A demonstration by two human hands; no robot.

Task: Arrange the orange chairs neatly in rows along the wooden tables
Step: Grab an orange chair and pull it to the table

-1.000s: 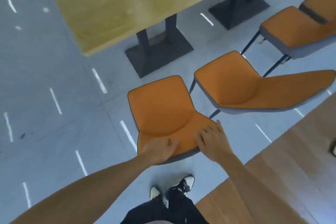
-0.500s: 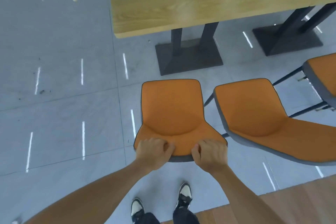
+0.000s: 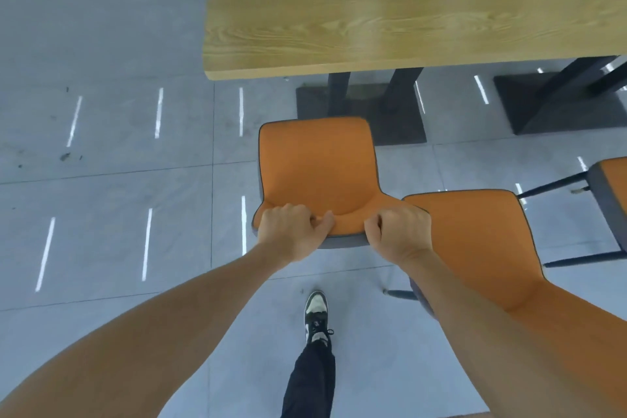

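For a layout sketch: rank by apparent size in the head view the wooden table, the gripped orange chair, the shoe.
1. Wooden table, cropped by the frame.
2. Gripped orange chair, both hands on its backrest.
3. Shoe.
The shoe sits nearer the camera, yet looks smallest.

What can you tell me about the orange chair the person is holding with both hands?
The held chair is a moulded shell with smooth orange upholstery, dark piping and a grey underside. It faces the wooden table, seat short of its edge. The left hand and right hand grip its backrest top. Its legs are hidden.
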